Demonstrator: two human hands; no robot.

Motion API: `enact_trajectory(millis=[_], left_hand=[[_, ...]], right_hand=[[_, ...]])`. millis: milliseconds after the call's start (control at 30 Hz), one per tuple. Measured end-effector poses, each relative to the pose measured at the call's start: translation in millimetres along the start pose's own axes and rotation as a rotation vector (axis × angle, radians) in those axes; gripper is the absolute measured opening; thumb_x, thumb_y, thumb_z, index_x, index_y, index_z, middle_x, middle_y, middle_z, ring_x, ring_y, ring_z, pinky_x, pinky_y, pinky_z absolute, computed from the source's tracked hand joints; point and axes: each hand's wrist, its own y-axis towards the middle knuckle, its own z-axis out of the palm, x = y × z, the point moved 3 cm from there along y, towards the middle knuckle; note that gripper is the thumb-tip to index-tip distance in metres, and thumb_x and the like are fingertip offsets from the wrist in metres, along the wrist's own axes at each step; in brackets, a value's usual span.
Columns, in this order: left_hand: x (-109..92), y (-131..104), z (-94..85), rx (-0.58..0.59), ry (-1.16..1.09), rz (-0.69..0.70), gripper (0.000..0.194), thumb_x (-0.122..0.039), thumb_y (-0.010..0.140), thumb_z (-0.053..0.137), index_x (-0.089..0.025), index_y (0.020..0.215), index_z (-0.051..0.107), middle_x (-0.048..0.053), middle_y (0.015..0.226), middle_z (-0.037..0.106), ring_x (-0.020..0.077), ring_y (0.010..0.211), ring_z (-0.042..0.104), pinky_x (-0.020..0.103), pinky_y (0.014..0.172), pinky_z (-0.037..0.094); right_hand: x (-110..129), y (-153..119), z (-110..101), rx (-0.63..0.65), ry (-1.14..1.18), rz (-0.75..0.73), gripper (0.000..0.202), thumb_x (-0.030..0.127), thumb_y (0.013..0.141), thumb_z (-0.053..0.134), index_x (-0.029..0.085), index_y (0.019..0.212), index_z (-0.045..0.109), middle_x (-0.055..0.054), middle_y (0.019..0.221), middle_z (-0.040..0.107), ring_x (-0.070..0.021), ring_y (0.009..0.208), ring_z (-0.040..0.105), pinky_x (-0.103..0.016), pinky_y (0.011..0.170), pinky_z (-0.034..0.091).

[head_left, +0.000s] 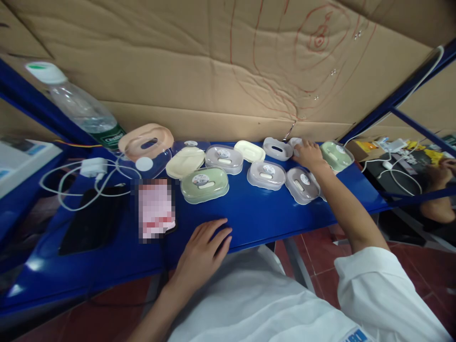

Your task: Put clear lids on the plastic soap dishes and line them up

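Note:
Several oval plastic boxes stand on the blue table [245, 213]. My right hand [307, 154] reaches to the back of the row, its fingertips at a pale grey piece [295, 142] that it partly covers; its grip is hard to make out. A green box [337, 156] lies just right of that hand, and an open grey tray [277, 148] to its left. In front are grey boxes [266, 175] and a dark grey one [302, 185]. My left hand [204, 251] rests at the table's front edge, fingers spread, holding nothing. Another green box [204, 185] is beyond it.
At the left stand a water bottle [81, 107], a white charger [93, 167] with cable, a black phone [89, 221] and a blurred-out phone screen [156, 209]. Cardboard [199, 61] walls the back. Another person's hand [440, 175] is at the far right.

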Motion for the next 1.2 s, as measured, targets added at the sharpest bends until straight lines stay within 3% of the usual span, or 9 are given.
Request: enact_trajectory(millis=[267, 467, 667, 767, 867, 967, 1067, 1200], left_hand=[[0.3, -0.9, -0.2, 0.016, -0.015, -0.006, 0.017, -0.023, 0.108, 0.061, -0.023, 0.12, 0.074, 0.01, 0.13, 0.077, 0.0262, 0.113, 0.076, 0.045, 0.101, 0.062], [0.9, -0.9, 1.5, 0.016, -0.032, -0.023, 0.018, -0.023, 0.107, 0.062, -0.023, 0.119, 0.076, 0.01, 0.131, 0.077, 0.0263, 0.112, 0.076, 0.045, 0.102, 0.061], [0.8, -0.8, 1.8, 0.012, -0.036, -0.027, 0.017, -0.023, 0.107, 0.063, -0.023, 0.118, 0.076, 0.009, 0.131, 0.077, 0.0265, 0.113, 0.076, 0.045, 0.101, 0.061], [0.5, -0.6, 1.5, 0.016, -0.018, -0.026, 0.017, -0.023, 0.107, 0.063, -0.022, 0.118, 0.076, 0.009, 0.13, 0.077, 0.0266, 0.113, 0.076, 0.045, 0.101, 0.061], [-0.1, -0.3, 1.4, 0.023, -0.004, -0.02, 0.018, -0.022, 0.107, 0.062, -0.021, 0.119, 0.076, 0.01, 0.13, 0.077, 0.0262, 0.113, 0.076, 0.045, 0.101, 0.061], [-0.2, -0.3, 1.9, 0.032, 0.0, -0.026, 0.018, -0.023, 0.108, 0.062, -0.022, 0.119, 0.076, 0.01, 0.131, 0.077, 0.0261, 0.113, 0.076, 0.046, 0.101, 0.061], [-0.1, -0.7, 2.7, 0.039, 0.003, -0.028, 0.019, -0.024, 0.108, 0.061, -0.022, 0.119, 0.076, 0.01, 0.131, 0.077, 0.0262, 0.113, 0.076, 0.046, 0.101, 0.061], [0.1, -1.3, 3.0, 0.036, 0.002, -0.027, 0.019, -0.024, 0.108, 0.061, -0.022, 0.119, 0.076, 0.01, 0.131, 0.077, 0.0264, 0.114, 0.076, 0.046, 0.103, 0.061]], right_hand=[[-3.8, 13.6, 0.4, -0.018, 0.156, 0.08, 0.034, 0.037, 0.095, 0.07, 0.017, 0.119, 0.082, -0.022, 0.155, 0.062, -0.0421, 0.131, 0.067, -0.055, 0.109, 0.056], [-22.3, 13.8, -19.5, -0.214, 0.426, 0.152, 0.035, 0.042, 0.099, 0.066, 0.016, 0.113, 0.084, -0.018, 0.145, 0.072, -0.0356, 0.131, 0.07, -0.051, 0.118, 0.052], [-16.5, 17.1, -18.8, -0.274, 0.681, 0.174, 0.043, 0.049, 0.104, 0.056, 0.017, 0.114, 0.082, -0.011, 0.107, 0.084, -0.0267, 0.095, 0.078, -0.041, 0.087, 0.066], [-6.8, 21.8, -14.9, -0.259, 0.724, 0.148, 0.045, 0.053, 0.103, 0.057, 0.016, 0.11, 0.082, -0.011, 0.102, 0.083, -0.027, 0.094, 0.077, -0.041, 0.087, 0.065], [1.2, 24.1, -16.0, -0.271, 0.706, 0.112, 0.045, 0.054, 0.103, 0.06, 0.016, 0.106, 0.083, -0.015, 0.111, 0.08, -0.0313, 0.112, 0.074, -0.048, 0.106, 0.059], [13.2, 22.5, -17.0, -0.222, 0.56, 0.021, 0.052, 0.059, 0.107, 0.052, 0.016, 0.112, 0.082, -0.02, 0.135, 0.072, -0.0336, 0.133, 0.066, -0.05, 0.12, 0.05], [28.0, 18.4, -13.1, -0.112, 0.409, -0.052, 0.058, 0.067, 0.105, 0.054, 0.017, 0.118, 0.08, -0.02, 0.157, 0.056, -0.0382, 0.143, 0.058, -0.053, 0.122, 0.048], [40.7, 16.5, -9.1, -0.059, 0.304, -0.044, 0.058, 0.064, 0.097, 0.066, 0.013, 0.119, 0.08, -0.022, 0.167, 0.046, -0.0484, 0.146, 0.052, -0.064, 0.118, 0.049]])
